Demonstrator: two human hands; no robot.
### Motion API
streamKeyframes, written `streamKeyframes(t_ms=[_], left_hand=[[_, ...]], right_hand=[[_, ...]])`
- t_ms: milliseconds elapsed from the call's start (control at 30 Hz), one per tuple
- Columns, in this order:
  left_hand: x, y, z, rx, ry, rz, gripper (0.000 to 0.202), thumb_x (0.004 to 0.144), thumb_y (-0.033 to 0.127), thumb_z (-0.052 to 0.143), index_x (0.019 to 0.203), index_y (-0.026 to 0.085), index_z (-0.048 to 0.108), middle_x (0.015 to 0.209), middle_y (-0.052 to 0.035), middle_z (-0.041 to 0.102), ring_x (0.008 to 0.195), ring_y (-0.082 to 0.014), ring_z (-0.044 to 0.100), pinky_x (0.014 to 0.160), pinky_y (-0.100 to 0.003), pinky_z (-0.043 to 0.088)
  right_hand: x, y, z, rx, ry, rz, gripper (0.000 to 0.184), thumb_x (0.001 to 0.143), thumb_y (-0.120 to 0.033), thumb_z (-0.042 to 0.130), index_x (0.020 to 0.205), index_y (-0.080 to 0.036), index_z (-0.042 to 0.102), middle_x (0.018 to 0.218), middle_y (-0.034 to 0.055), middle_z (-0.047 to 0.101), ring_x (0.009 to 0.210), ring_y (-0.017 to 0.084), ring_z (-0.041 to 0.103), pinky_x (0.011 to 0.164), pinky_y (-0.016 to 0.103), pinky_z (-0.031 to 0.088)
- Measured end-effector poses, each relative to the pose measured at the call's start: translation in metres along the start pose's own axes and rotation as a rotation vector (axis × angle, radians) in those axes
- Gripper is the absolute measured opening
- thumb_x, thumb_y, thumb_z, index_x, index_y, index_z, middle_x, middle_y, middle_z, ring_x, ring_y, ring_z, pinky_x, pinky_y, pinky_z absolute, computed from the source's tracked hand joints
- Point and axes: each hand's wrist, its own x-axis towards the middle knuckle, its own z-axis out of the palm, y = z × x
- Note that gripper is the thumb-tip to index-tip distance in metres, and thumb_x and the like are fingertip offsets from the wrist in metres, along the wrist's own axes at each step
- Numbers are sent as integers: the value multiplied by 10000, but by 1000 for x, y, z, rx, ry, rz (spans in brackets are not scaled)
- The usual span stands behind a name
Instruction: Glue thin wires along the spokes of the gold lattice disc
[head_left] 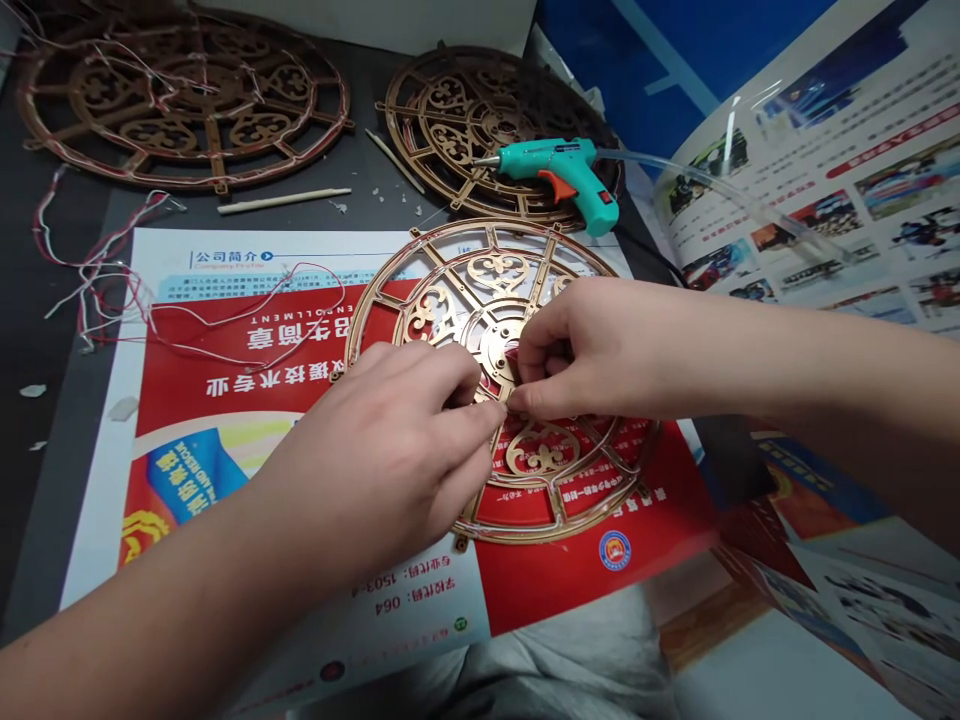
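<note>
A round gold openwork frame (pixel 480 290) lies flat on a red and white printed sheet (pixel 247 400). Thin wire runs along its rim and spokes. My left hand (pixel 390 450) rests over the frame's left side, fingers pinched together near the hub. My right hand (pixel 592 345) comes in from the right, its fingertips also pinched. The two pinches meet just below the frame's centre, on something thin that I cannot make out clearly, probably wire. Loose red and white wire (pixel 225 320) trails left from the frame across the sheet.
Two more openwork frames lie at the back: a large one (pixel 184 95) at the left, a smaller one (pixel 465 120) under a teal glue gun (pixel 562 175). Glue sticks (pixel 285 200) lie between them. An open brochure (pixel 825 180) stands at the right. Tangled wire (pixel 90 260) lies at the left.
</note>
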Motion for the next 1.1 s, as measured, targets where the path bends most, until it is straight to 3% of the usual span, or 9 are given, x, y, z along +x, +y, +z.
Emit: streamKeyframes(t_ms=[500,667,867,1100], left_hand=[[0,0,-1,57,35,35,278,1049,190,566,1017,183,842,1084,-131,770,922,-280,693,797,-453,545],[1,1,-2,80,62,59,272,1044,182,573,1019,172,844,1098,-134,784,925,-289,703,767,-444,539],[2,2,-2,77,45,56,285,1041,180,567,1056,162,851,1076,-134,777,900,-295,686,770,-468,534],[2,6,-2,87,-12,36,287,1036,186,553,1076,160,836,1022,-128,740,880,-305,663,748,-492,538]], right_hand=[[4,-14,0,-131,-7,88,165,730,-315,827,620,-240,729,531,-1,599,467,128,490,451,321,289],[9,-8,-2,-114,-2,24,198,725,-335,848,612,-226,726,489,-4,586,424,111,472,441,300,266],[6,-10,-9,-96,-53,64,192,795,-366,824,659,-250,755,552,-1,639,471,138,537,449,315,312],[8,-16,-5,-135,-34,81,199,781,-331,856,642,-237,750,540,13,620,468,144,534,455,324,330]])
